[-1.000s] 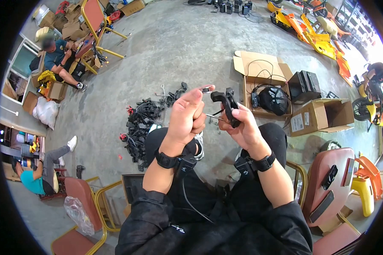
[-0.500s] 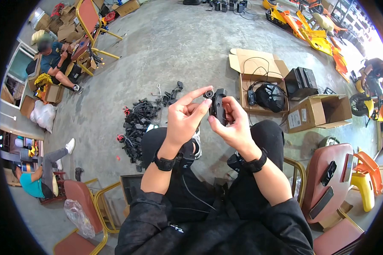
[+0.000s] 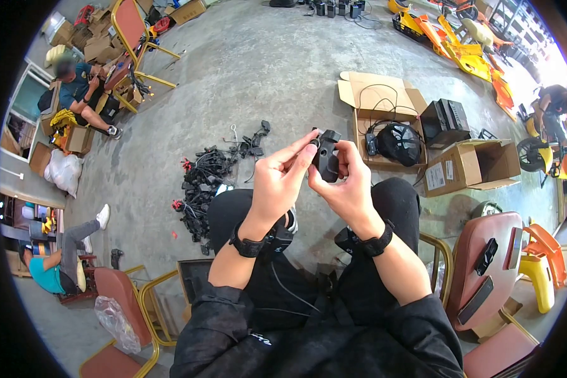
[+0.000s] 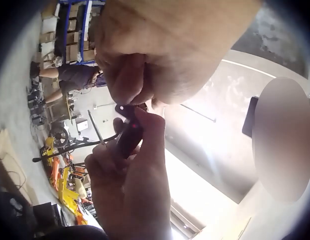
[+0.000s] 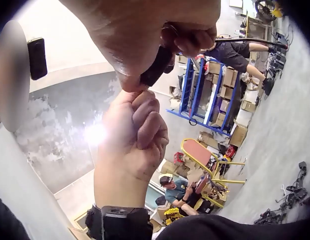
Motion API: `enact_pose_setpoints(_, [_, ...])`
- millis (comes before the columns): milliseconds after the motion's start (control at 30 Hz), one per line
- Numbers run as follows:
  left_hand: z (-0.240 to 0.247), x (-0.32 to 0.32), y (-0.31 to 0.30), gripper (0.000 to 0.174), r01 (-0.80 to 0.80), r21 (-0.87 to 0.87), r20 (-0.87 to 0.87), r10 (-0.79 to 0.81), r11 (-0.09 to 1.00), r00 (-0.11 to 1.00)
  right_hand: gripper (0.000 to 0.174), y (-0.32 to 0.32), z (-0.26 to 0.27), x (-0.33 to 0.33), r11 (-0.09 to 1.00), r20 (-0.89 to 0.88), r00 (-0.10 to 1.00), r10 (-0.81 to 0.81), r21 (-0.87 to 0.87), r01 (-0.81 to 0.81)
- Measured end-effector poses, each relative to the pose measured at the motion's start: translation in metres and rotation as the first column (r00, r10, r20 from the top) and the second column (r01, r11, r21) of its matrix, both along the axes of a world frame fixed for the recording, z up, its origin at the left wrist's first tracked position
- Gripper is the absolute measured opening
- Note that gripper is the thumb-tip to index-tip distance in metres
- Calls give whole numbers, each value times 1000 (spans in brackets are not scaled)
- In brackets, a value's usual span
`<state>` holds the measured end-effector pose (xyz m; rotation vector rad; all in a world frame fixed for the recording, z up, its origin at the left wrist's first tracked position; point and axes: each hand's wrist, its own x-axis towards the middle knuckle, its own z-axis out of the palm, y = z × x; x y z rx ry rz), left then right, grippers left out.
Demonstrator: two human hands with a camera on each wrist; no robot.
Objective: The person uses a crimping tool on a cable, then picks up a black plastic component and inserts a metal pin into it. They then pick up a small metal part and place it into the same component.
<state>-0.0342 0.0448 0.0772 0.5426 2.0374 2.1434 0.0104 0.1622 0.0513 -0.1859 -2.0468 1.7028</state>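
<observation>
My right hand [image 3: 349, 189] grips the body of a black brake lever [image 3: 326, 160] in front of my knees. In the left wrist view the lever's long ball-ended blade [image 4: 77, 147] sticks out past the fingers, with a thin metal rod [image 4: 96, 127] beside it. Thumb and index finger of my left hand [image 3: 277, 186] pinch a small dark round part [image 3: 315, 143] against the left side of the lever body. The fingers cover most of that part. In the right wrist view, the hands meet around the black body [image 5: 156, 67].
A pile of black wired parts [image 3: 201, 189] lies on the floor to the left. Cardboard boxes [image 3: 466, 170] stand on the right, near a chair [image 3: 485, 271] carrying dark flat items. A person [image 3: 85, 94] sits at the far left.
The left hand has brought the small round part rightward against the lever body. The right hand has turned the lever body, and the metal rod no longer shows in the head view.
</observation>
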Motion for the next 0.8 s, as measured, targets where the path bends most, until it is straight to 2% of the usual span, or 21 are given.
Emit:
enact_pose_setpoints(33, [1,0,0,29,0,0,0,0,1000,1000,46,0,1,0,998,-17,999,-38,58,39])
enact_pose_setpoints(100, [5,0,-2,26,-47,-48,63,50,998,997,47,0,1,0,997,-39,999,-37,60,39])
enact_pose_setpoints(333, [-3,-5,-7,22,-50,-66,78,55,997,995,50,5,-3,-1,990,-63,996,-63,120,71])
enact_pose_setpoints(433, [0,-5,-7,25,-28,-54,149,35,998,988,51,6,2,0,985,-52,997,-51,160,59])
enact_pose_setpoints(500, [5,-5,-7,24,7,48,298,-21,999,954,51,6,1,1,984,-40,998,-51,171,57])
enact_pose_setpoints(667, [4,-6,-9,21,10,150,345,-61,989,936,52,6,1,1,960,-58,996,-69,266,82])
enact_pose_setpoints(733, [4,-4,-8,20,-3,184,372,-67,983,926,52,6,-1,0,932,-157,983,-91,334,140])
enact_pose_setpoints(800, [3,-2,-4,26,-47,218,392,-44,975,919,52,6,-3,0,934,-148,985,-92,330,137])
